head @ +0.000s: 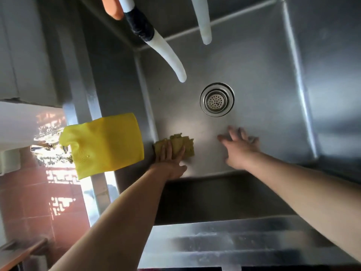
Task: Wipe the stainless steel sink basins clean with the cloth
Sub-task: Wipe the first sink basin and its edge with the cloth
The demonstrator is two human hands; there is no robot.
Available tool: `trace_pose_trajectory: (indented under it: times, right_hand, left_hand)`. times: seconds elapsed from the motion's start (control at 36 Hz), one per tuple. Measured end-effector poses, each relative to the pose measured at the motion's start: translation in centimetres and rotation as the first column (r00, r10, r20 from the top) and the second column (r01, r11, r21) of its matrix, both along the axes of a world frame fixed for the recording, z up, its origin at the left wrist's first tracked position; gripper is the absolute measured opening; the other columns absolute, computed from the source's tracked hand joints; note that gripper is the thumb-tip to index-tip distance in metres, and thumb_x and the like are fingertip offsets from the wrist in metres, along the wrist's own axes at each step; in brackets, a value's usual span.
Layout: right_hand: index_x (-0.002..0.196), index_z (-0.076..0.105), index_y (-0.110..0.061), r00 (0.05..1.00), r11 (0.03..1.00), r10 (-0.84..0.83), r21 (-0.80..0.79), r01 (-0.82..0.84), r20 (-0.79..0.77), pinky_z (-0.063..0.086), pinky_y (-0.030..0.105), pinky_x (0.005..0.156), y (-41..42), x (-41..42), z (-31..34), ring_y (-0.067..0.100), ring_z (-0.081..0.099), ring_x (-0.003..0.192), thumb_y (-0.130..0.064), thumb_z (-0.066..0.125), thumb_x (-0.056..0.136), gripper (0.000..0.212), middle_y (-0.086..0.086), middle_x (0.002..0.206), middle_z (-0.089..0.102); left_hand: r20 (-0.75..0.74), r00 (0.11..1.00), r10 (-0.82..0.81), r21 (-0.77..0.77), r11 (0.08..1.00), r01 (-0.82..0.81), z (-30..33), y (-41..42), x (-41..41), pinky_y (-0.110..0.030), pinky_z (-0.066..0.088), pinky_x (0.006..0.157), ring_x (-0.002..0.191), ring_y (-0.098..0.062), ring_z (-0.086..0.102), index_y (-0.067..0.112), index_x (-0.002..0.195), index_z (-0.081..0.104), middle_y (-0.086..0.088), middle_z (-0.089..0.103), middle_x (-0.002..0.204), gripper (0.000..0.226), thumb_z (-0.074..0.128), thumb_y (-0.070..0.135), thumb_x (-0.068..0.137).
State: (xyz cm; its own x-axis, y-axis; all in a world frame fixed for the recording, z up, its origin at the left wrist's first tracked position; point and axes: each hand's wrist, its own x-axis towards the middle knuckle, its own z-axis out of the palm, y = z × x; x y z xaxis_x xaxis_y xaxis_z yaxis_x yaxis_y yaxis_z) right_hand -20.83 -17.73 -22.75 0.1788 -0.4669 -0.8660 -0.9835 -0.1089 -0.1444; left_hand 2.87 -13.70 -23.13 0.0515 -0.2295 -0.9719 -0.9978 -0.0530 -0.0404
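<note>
- pressing down on the cloth (176, 145), the left hand (169, 160) lies flat over it with fingers stretched out, pinning it to the basin floor rather than gripping it.
- the cloth is a small, crumpled yellow-green wad sitting in the near left corner of the sink basin (254, 79), touching the left wall.
- it looks soft, limp and light, likely damp (so it should mould to the steel and slide easily); a flat palm on top spreads pressure better than a pinch at an edge, which would let it bunch up.
- the right hand (239, 145) is spread wide, fingers splayed, holding nothing, resting on or just above the basin floor near the drain strainer (216, 99); it is blurred, so contact cannot be told.
- the steel floor looks smooth and probably slick, so the cloth may skid out from under the fingers at the corner seams.
- a yellow rubber glove (105, 143) hangs over the left rim, just beside the cloth, and two white hoses (168, 55) dangle over the basin, apart from both hands.
</note>
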Motion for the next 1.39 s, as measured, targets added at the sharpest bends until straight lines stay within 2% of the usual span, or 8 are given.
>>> trace_pose_trajectory:
  times: [0.14,0.31,0.47,0.64,0.72,0.81,1.08,1.39]
  right_hand:
    - [0.151,0.022,-0.045,0.996,0.996,-0.012,0.095,0.004,0.088,0.031,0.048,0.116,-0.3,-2.3,3.7,0.026,0.026,0.147,-0.048,0.059,0.085,0.076,-0.006,0.165,0.010]
    - [0.142,0.045,-0.035,0.991,0.976,0.120,0.177,-0.130,0.066,0.044,0.039,0.104,2.9,-5.8,10.5,0.030,0.050,0.129,-0.058,0.054,0.091,0.057,0.004,0.148,0.047]
    - [0.139,0.050,-0.035,0.955,0.959,-0.283,0.028,0.281,0.093,0.041,0.038,0.108,5.1,-7.6,15.0,0.028,0.049,0.132,-0.066,0.050,0.088,0.060,0.000,0.147,0.051]
    - [0.111,0.065,-0.018,0.991,0.878,-0.109,-0.459,0.135,0.082,0.054,0.040,0.073,8.9,-8.1,15.8,0.034,0.067,0.088,-0.057,0.035,0.087,0.054,0.004,0.113,0.067]
    - [0.106,0.064,-0.013,0.982,0.824,-0.136,-0.535,0.186,0.132,0.054,0.040,0.066,9.3,-8.0,15.7,0.036,0.067,0.079,-0.046,0.043,0.083,0.045,0.005,0.114,0.066]
    - [0.101,0.065,-0.012,0.969,0.808,-0.175,-0.537,0.242,0.175,0.054,0.042,0.066,9.3,-7.9,15.6,0.035,0.068,0.079,-0.043,0.043,0.082,0.043,0.004,0.110,0.067]
    - [0.104,0.064,-0.017,0.973,0.869,-0.214,-0.438,0.230,0.085,0.051,0.036,0.071,8.9,-8.1,15.5,0.030,0.066,0.090,-0.048,0.035,0.080,0.049,0.002,0.108,0.066]
    - [0.098,0.068,-0.013,0.990,0.881,-0.136,-0.454,0.135,0.030,0.043,0.042,0.092,8.6,-8.2,15.5,0.032,0.064,0.087,-0.042,0.041,0.078,0.044,0.006,0.112,0.067]
  left_hand:
    - [-0.007,1.000,0.016,0.143,0.990,-0.015,2.3,1.4,-1.0,-0.051,-0.007,0.120,0.149,-0.034,-0.018,0.041,0.154,-0.008,-0.007,-0.030,0.159,0.068,0.029,0.061,0.100]
    - [-0.171,0.985,-0.028,0.107,0.993,0.047,6.4,1.2,-1.9,-0.027,0.029,0.104,0.134,-0.020,0.041,0.030,0.133,0.049,0.004,0.044,0.142,0.043,0.038,0.056,0.100]
    - [-0.242,0.964,-0.113,-0.036,0.994,0.107,7.3,1.7,-2.5,-0.030,0.022,0.115,0.146,-0.026,0.025,0.014,0.150,0.031,-0.010,0.020,0.162,0.049,0.030,0.038,0.107]
    - [-0.237,0.971,0.002,0.064,0.998,0.013,4.4,1.8,-0.3,-0.042,0.016,0.120,0.144,-0.022,0.027,0.028,0.156,0.016,0.006,0.022,0.160,0.064,0.036,0.055,0.101]
    - [-0.371,0.764,0.528,0.219,0.849,-0.481,-0.4,2.4,0.4,-0.045,0.038,0.098,0.101,-0.017,0.053,0.047,0.117,0.052,0.006,0.057,0.110,0.022,0.049,0.045,0.096]
    - [-0.247,0.942,0.226,0.171,0.967,-0.187,-0.9,2.3,-0.7,-0.037,0.042,0.100,0.106,-0.023,0.059,0.030,0.108,0.068,-0.004,0.064,0.121,0.053,0.068,0.070,0.073]
    - [-0.148,0.944,0.294,0.193,0.945,-0.264,3.8,1.0,-10.0,-0.037,0.049,0.095,0.097,-0.023,0.063,0.025,0.096,0.071,-0.004,0.061,0.112,0.059,0.066,0.075,0.065]
    - [-0.306,0.951,0.050,0.131,0.991,-0.010,3.4,-2.4,-11.8,-0.030,0.046,0.086,0.111,-0.026,0.061,0.020,0.125,0.065,-0.004,0.066,0.122,0.038,0.055,0.008,0.090]
